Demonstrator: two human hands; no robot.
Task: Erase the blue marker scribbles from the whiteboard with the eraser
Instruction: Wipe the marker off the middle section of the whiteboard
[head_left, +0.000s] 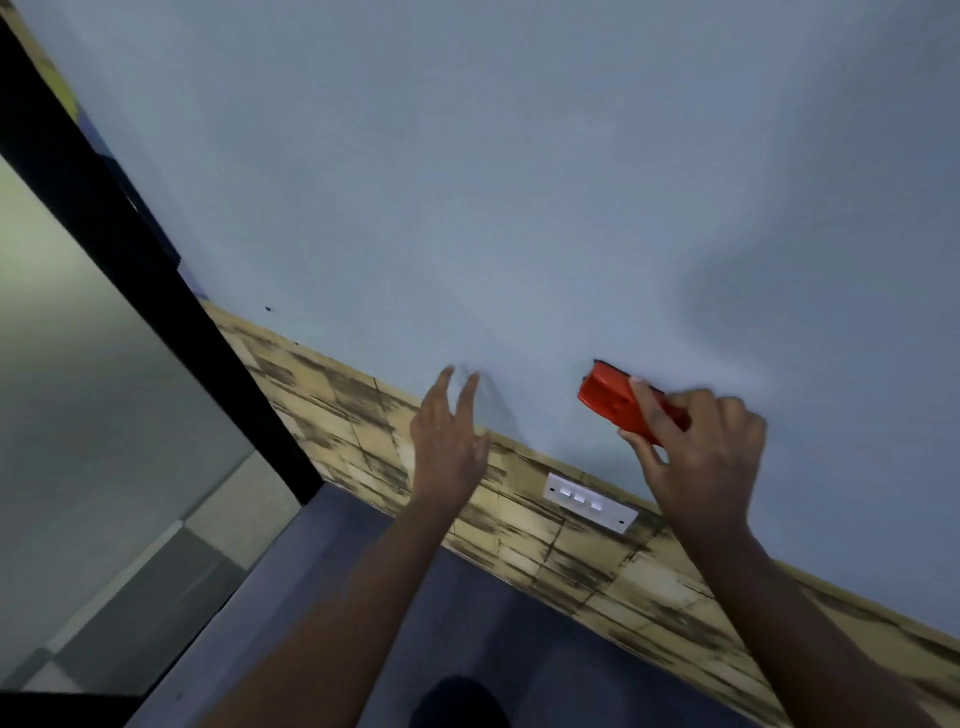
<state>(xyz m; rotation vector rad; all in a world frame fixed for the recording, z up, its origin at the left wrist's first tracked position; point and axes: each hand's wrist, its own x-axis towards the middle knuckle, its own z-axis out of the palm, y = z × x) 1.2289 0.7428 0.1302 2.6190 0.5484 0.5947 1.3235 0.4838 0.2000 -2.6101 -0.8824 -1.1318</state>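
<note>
The red eraser (618, 402) is gripped in the right hand (696, 457) and pressed to the whiteboard (467, 182) at five o'clock. The left hand (449, 441) is spread, fingertips near the board. No blue scribbles are seen; wiping seems nearly finished, so remaining marks must be sought.

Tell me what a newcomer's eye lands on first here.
The red eraser, gripped in the right hand against the pale whiteboard, stands out first. Next, the left hand with straight fingers at the board's lower edge, and the white switch plate on the wood-patterned strip below.
</note>
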